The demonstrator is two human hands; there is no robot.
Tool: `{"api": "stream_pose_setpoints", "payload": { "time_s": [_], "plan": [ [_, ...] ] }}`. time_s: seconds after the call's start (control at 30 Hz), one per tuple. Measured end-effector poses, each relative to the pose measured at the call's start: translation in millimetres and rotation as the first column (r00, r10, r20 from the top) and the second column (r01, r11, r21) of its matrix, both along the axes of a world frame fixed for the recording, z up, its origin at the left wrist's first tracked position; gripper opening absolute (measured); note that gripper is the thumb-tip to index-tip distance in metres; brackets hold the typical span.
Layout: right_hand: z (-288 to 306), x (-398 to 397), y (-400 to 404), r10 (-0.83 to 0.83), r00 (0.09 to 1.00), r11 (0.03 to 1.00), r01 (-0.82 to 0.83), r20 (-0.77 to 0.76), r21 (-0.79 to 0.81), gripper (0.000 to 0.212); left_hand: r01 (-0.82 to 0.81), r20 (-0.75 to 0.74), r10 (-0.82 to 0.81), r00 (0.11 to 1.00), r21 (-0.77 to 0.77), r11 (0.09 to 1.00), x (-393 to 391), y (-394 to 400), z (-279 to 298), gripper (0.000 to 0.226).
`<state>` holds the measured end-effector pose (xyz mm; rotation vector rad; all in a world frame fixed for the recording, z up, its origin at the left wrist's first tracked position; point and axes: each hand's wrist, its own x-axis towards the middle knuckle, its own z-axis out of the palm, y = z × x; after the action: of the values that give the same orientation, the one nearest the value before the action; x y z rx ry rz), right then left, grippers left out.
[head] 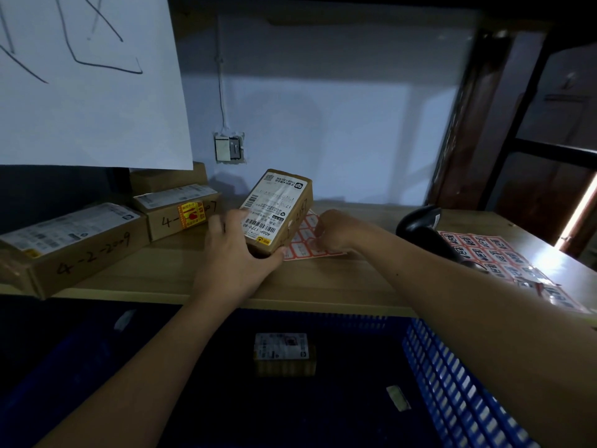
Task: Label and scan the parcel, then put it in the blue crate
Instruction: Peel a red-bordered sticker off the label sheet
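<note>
My left hand [234,244] grips a small cardboard parcel [277,210] by its near end, tilting it up above the wooden table; a white shipping label with barcodes covers its top. My right hand [334,232] rests just right of the parcel on a sheet of red-bordered stickers [307,244], fingertips pinching at the sheet. A black handheld scanner [423,231] lies on the table to the right. The blue crate [452,376] sits below the table's front edge, with one small labelled parcel [284,354] inside.
Two labelled cardboard boxes [74,244] [177,211] with handwritten numbers lie on the table's left. More red sticker sheets [504,257] lie at the right. A large white paper [87,79] hangs at upper left. A wall socket [230,147] is behind.
</note>
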<state>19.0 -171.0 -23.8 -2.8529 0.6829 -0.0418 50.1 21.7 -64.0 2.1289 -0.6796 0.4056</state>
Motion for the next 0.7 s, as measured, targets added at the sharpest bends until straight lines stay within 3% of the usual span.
{"api": "stream_pose_setpoints", "payload": {
  "time_s": [0.3, 0.47, 0.7],
  "plan": [
    [-2, 2, 2, -0.037, 0.999, 0.998, 0.037, 0.012, -0.045, 0.044, 0.001, 0.007, -0.001, 1.0, 0.001, 1.0, 0, 0, 0, 0.082],
    [-3, 1, 2, -0.002, 1.0, 1.0, 0.001, 0.006, 0.01, 0.037, 0.001, 0.002, -0.001, 1.0, 0.002, 1.0, -1, 0, 0, 0.082],
    [-3, -18, 10, 0.063, 0.992, 0.998, -0.064, 0.108, 0.0, 0.036, -0.001, 0.022, 0.001, 1.0, -0.014, 1.0, -2, 1, 0, 0.083]
  ]
}}
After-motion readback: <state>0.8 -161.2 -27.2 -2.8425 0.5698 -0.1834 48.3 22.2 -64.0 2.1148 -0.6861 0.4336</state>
